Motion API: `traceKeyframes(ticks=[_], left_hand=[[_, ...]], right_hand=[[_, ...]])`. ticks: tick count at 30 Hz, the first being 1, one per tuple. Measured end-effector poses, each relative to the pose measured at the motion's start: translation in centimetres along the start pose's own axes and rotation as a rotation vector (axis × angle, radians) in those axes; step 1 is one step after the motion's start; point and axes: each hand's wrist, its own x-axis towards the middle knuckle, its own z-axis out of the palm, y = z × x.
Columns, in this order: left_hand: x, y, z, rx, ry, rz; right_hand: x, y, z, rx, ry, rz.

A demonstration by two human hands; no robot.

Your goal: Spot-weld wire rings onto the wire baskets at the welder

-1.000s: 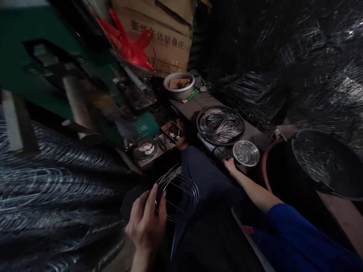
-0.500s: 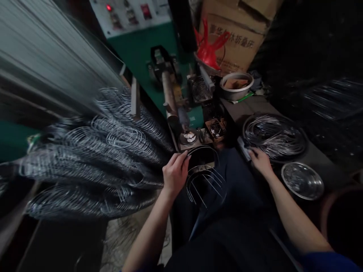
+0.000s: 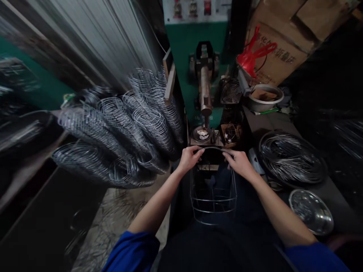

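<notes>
A wire frame [image 3: 213, 196] made of several thin steel hoops and crossbars lies over my lap. My left hand [image 3: 189, 158] grips its upper rim on the left, fingers curled round the wire. On the rim's right side my right hand [image 3: 238, 161] is closed in the same way. The frame's top edge sits just in front of a green welding machine [image 3: 198, 60], below its vertical electrode [image 3: 205, 88] and the small round base plate [image 3: 202, 133].
A large heap of finished wire frames [image 3: 121, 128] is stacked to my left. At right a bench carries a tray of wire rings [image 3: 292, 158], a steel dish [image 3: 310, 211], a small fan [image 3: 230, 90] and a pot [image 3: 265, 97]. Cardboard boxes [image 3: 283, 49] stand behind.
My view swung left to face the machine. My right hand left the bench and joined the left on the frame, which now hangs straight in front of me.
</notes>
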Motion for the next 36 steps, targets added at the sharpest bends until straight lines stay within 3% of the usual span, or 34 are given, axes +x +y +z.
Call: traceKeyframes(ticks=[4, 7, 12, 16, 23, 36], left_hand=[[-0.8, -2.1, 1.1, 0.091, 0.049, 0.063], [-1.3, -3.0, 1.2, 0.136, 0.082, 0.111], [-2.3, -4.3, 1.5, 0.175, 0.13, 0.179], [-2.3, -4.7, 2.1, 0.244, 0.162, 0.222], [-0.1, -3.9, 1.7, 0.378, 0.1, 0.267], [2.4, 0.3, -1.1, 0.599, 0.018, 0.226]], right_hand=[[-0.2, 1.9, 1.6, -0.188, -0.04, 0.069], [-0.1, 2.8, 2.2, -0.307, -0.002, 0.027], [0.0, 3.4, 2.5, -0.326, 0.022, -0.068], [0.6, 2.9, 2.6, -0.477, -0.02, -0.028], [2.7, 0.8, 1.5, -0.636, -0.109, 0.075], [5.9, -0.2, -0.2, -0.683, -0.107, 0.005]])
